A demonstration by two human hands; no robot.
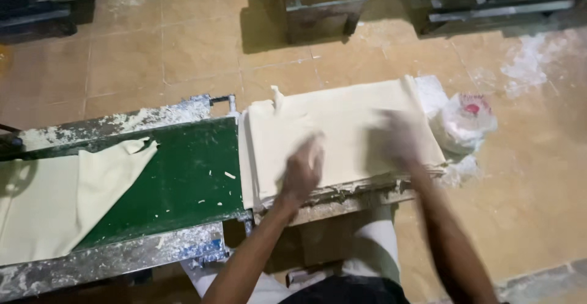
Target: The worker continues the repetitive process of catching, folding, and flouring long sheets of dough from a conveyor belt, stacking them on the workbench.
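Both hands lie flat, fingers spread, on the stacked dough sheets (342,133) beside the green conveyor belt (189,175): left hand (302,169) near the front edge, right hand (400,139) farther right. Motion blur smears the right hand's fingers, leaving their exact pose unclear.

Both the left hand (304,168) and right hand (400,139) are motion-blurred over the stacked dough sheets (342,127), so their fingers cannot be told apart, while the dough sheet (55,194) well left of them runs off the picture's edge.
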